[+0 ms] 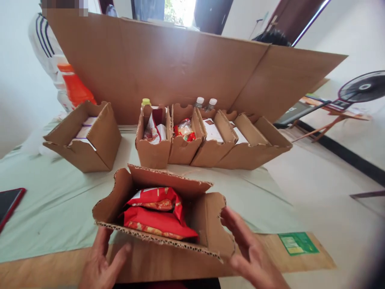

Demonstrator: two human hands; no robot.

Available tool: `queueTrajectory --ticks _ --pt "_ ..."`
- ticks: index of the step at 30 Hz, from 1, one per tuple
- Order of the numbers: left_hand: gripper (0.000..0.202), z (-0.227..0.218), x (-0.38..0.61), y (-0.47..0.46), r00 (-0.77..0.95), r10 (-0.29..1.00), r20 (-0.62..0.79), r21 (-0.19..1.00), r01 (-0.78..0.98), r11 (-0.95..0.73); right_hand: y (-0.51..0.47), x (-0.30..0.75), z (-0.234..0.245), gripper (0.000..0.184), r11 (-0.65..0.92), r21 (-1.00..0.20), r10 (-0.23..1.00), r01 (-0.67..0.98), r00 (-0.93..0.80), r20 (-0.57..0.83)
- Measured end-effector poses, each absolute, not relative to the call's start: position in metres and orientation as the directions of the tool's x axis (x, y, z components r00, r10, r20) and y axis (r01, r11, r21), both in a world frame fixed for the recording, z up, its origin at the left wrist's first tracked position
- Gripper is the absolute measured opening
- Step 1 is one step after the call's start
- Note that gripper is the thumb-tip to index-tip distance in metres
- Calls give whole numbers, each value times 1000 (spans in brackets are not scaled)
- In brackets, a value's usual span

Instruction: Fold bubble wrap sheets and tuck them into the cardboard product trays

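Observation:
An open cardboard box [215, 224] with rough-cut edges sits in front of me, slightly turned. Inside lie two red snack packets [159, 222], one partly over the other. My left hand [104, 261] is at the box's near left corner, its fingers against the side and partly hidden, thumb pointing up in front. At the right end, my right hand [252, 251] curves its fingers around the outer wall, with the thumb near the front corner. Both hands hold the box between them; the box's underside is hidden.
Behind stand several cardboard bins [153, 150] in a row, holding packets and white boxes. A separate bin [111, 140] stands left. A tall cardboard panel [180, 64] rises behind, with orange bottles [78, 88] beside it. A dark tablet-like device [10, 204] lies left; a fan [363, 87] stands right.

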State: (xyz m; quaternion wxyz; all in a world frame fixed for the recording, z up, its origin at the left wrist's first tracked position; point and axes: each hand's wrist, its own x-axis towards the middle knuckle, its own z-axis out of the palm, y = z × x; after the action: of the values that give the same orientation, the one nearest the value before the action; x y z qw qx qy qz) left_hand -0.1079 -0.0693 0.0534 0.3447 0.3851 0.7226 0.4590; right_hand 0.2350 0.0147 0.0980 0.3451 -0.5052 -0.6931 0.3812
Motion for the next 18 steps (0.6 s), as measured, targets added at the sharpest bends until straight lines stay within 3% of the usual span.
queueTrajectory --ticks 3,7,9,13,15,18 --pt "58 47 -105 -64 -472 878 -79 944 249 218 -7 218 51 83 250 -799 966 547 -196 168" --pt "52 41 -95 -38 -477 879 -8 950 270 155 9 191 38 44 192 -752 980 631 -87 178" --pt "59 42 -90 -12 -460 887 30 955 276 111 34 186 51 35 180 -757 979 628 -38 201" --pt "62 47 -90 32 -328 935 133 938 346 -12 72 185 62 34 192 -770 959 609 51 280" --pt "57 48 -103 35 -280 945 169 904 427 -35 75 189 51 33 165 -771 974 616 21 226" --pt "38 51 -146 19 -351 899 262 837 546 -31 68 200 25 32 111 -750 990 652 -5 142"
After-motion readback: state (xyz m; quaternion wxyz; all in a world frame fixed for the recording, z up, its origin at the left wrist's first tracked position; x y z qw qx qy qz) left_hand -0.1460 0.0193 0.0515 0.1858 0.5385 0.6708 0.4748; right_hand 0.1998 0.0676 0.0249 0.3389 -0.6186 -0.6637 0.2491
